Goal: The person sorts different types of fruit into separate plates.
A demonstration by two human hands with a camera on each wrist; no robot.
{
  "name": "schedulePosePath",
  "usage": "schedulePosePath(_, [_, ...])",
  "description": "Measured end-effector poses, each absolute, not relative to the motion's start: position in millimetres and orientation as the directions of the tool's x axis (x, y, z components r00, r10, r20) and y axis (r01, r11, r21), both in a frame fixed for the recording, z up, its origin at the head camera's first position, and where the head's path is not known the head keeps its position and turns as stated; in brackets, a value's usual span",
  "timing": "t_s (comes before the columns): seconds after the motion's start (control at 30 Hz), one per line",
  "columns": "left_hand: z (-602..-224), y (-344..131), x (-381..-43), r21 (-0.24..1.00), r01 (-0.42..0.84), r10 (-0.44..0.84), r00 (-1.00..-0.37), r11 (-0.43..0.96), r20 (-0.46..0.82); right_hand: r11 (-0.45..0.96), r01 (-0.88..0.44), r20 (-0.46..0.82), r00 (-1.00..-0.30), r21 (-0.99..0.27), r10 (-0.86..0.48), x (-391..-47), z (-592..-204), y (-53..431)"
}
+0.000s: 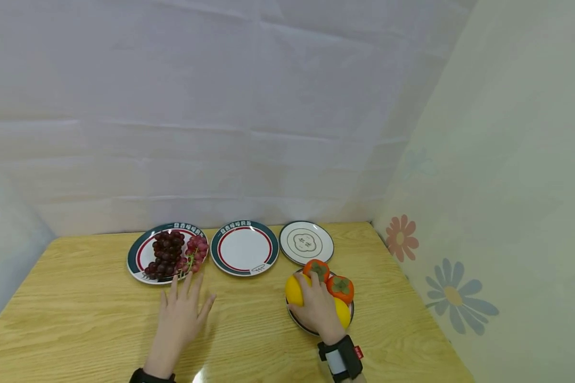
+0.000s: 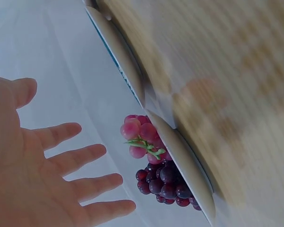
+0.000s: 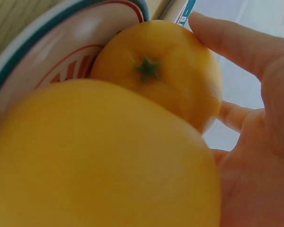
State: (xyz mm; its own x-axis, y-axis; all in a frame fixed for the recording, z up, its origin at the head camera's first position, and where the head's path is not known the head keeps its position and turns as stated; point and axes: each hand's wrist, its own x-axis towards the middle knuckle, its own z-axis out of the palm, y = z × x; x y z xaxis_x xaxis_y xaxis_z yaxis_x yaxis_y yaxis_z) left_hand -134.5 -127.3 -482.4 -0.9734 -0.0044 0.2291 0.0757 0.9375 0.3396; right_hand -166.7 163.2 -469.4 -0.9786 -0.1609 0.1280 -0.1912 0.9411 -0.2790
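My right hand (image 1: pixel 320 309) reaches over a plate (image 3: pixel 80 30) of fruit at the table's right. Its thumb and fingers lie round an orange (image 3: pixel 156 66) with a green star-shaped stem end, which still touches the plate. A second round yellow fruit (image 3: pixel 109 156) sits in front, large and blurred in the right wrist view. Two persimmons (image 1: pixel 341 289) rest on the same plate, beyond the hand. My left hand (image 1: pixel 178 318), fingers spread, hovers in front of a plate bearing dark grapes (image 1: pixel 166 254) and pink grapes (image 1: pixel 197 250). It holds nothing.
The grapes' plate (image 1: pixel 135 259) has a dark green rim. To its right stand a matching bare plate (image 1: pixel 244 249) and a smaller white plate (image 1: pixel 292 238). They line the back of the wooden table (image 1: pixel 76 319), before a white cloth backdrop (image 1: pixel 211 106). A flowered wall (image 1: pixel 498 213) bounds the right side.
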Motion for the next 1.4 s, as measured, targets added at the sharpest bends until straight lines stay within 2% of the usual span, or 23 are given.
schedulePosePath(0.13, [-485,-126,-131,0.348,0.076,-0.002,-0.976,0.934,0.216,0.943,-0.190,0.134,-0.978,-0.271,-0.159,-169,-470,164])
schedulePosePath(0.3, [-486,-127,-129,0.347,0.073,-0.011,-0.973,0.935,0.232,0.944,-0.233,0.217,-0.959,-0.233,-0.183,-176,-462,157])
schedulePosePath(0.47, [-485,-127,-130,0.354,0.075,-0.014,-0.970,0.932,0.243,0.914,-0.295,0.274,-0.937,-0.279,-0.219,-206,-442,130])
schedulePosePath(0.67, [-485,-127,-130,0.358,0.073,-0.011,-0.974,0.931,0.226,0.894,-0.320,0.189,-0.944,-0.315,-0.272,-250,-454,99])
schedulePosePath(0.77, [-485,-127,-130,0.357,0.071,-0.010,-0.975,0.931,0.221,0.902,-0.301,0.145,-0.953,-0.310,-0.268,-261,-465,92])
schedulePosePath(0.9, [-485,-127,-130,0.359,0.066,-0.017,-0.975,0.931,0.223,0.898,-0.303,0.146,-0.952,-0.319,-0.270,-267,-473,86])
schedulePosePath(1.13, [-484,-127,-129,0.355,0.055,-0.016,-0.981,0.933,0.194,0.906,-0.298,0.126,-0.954,-0.302,-0.272,-252,-462,93])
schedulePosePath(1.3, [-484,-129,-129,0.350,0.043,-0.027,-0.981,0.936,0.191,0.932,-0.232,0.121,-0.971,-0.277,-0.205,-218,-438,118])
schedulePosePath(1.4, [-484,-131,-128,0.346,0.045,-0.029,-0.978,0.937,0.207,0.957,-0.189,0.146,-0.976,-0.220,-0.159,-192,-433,143])
